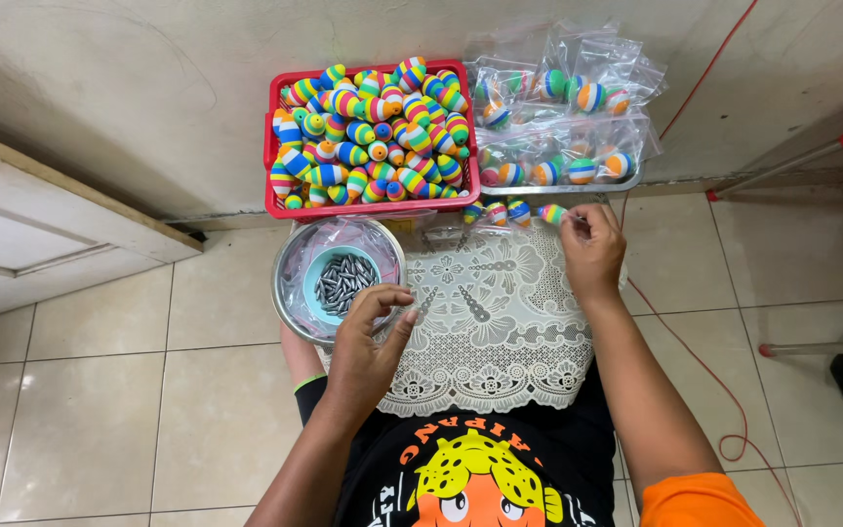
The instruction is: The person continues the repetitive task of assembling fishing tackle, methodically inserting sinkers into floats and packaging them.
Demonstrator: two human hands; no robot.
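A red plastic basket stood against the wall, heaped with rainbow-striped foam floats of egg and oval shapes. Just beside it on the right lay a shallow tray piled with clear zip bags, each holding a few of the same striped floats. In front of the basket sat a steel bowl lined with clear plastic, and inside it a small light-blue cup filled with grey metal sinkers. A white lace cloth lay spread over the person's lap above the tiled floor. The left hand hovered at the near rim of the steel bowl, thumb and fingers curled toward each other in a loose pinch; whether anything small sat between them could not be told. The right hand reached to the far edge of the lace cloth, its fingertips pinched on one striped float, the last of a short row of loose floats lying just before the tray. The two hands were well apart. A thin red cord trailed across the tiles on the right.
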